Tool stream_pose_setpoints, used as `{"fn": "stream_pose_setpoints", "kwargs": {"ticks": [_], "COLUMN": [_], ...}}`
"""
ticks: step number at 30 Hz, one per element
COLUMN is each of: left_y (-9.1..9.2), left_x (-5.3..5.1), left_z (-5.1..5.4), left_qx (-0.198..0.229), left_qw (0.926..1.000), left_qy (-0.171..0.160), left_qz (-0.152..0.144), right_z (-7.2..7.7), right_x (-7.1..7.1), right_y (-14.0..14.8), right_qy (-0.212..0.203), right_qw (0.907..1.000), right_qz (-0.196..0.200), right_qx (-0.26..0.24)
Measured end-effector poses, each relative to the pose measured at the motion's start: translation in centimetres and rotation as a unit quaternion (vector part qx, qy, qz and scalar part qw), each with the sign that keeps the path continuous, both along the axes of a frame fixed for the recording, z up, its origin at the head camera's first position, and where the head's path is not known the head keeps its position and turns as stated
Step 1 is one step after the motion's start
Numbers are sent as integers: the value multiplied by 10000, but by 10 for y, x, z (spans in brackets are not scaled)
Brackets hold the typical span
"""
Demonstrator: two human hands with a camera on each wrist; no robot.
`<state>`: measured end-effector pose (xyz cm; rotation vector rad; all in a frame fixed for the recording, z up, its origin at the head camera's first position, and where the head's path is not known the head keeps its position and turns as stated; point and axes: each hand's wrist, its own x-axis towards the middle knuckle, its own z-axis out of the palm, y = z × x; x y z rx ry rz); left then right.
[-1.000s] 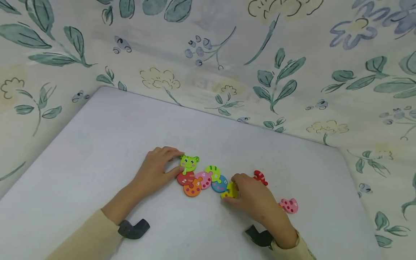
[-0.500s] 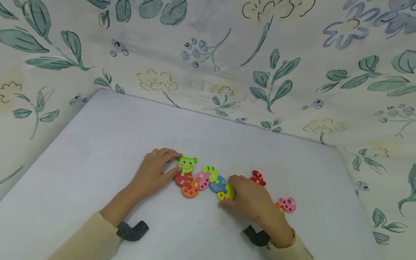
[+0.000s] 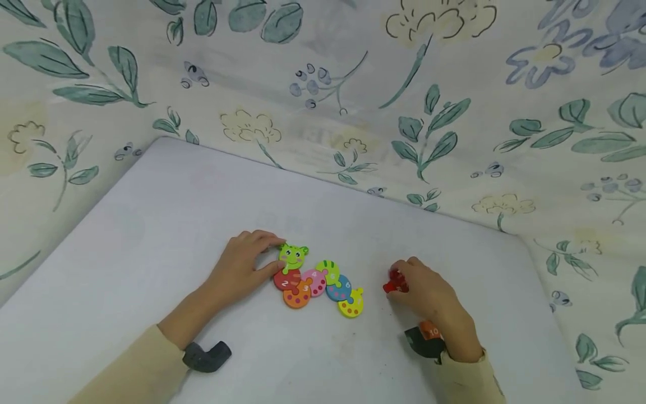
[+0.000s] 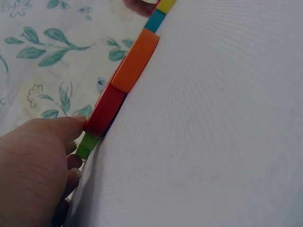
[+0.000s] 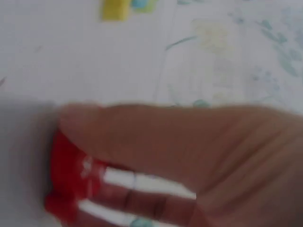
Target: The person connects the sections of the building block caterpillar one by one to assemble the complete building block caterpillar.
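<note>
A chain of numbered caterpillar puzzle pieces lies on the white tabletop in the head view. It runs from the green head piece (image 3: 292, 256) through red, orange, pink, green and blue to the yellow piece (image 3: 350, 304). My left hand (image 3: 242, 266) holds the head piece between thumb and fingers; in the left wrist view the thumb touches the red piece's (image 4: 106, 111) edge. To the right, apart from the chain, my right hand (image 3: 434, 294) pinches a loose red puzzle piece (image 3: 396, 281), partly covered by the fingers. The right wrist view is blurred.
An orange piece (image 3: 431, 330) marked 10 shows beside my right wrist, partly behind the black wrist mount (image 3: 423, 343). Another black mount (image 3: 207, 357) sits at the left wrist. Floral fabric (image 3: 313, 106) rises behind the table (image 3: 212, 185).
My right hand has let go of the yellow piece, moved right and taken hold of the red piece. The loose pink piece is now hidden. My left hand stays at the head piece.
</note>
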<state>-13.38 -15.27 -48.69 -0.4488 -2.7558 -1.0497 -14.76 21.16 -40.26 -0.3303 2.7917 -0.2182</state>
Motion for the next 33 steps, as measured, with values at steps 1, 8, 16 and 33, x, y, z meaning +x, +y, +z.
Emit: {"fn": "stream_pose_setpoints", "kwargs": {"ticks": [1, 8, 16, 33], "left_y": [0, -3, -1, 2], "left_x": [0, 1, 2, -1], "left_z": [0, 3, 3, 3], "left_qx": [1, -5, 34, -133], "left_qw": [10000, 10000, 10000, 9999], "left_qy": [9, 16, -6, -99], "left_qz": [2, 72, 77, 0], "right_z": [2, 6, -4, -29], "right_x": [2, 17, 22, 43], "right_y": [-3, -32, -39, -14], "right_qy": [1, 173, 358, 942], "right_qw": [9999, 9870, 9839, 9764], "right_qz": [140, 1506, 1745, 1710], "right_qx": [-81, -532, -129, -929]}}
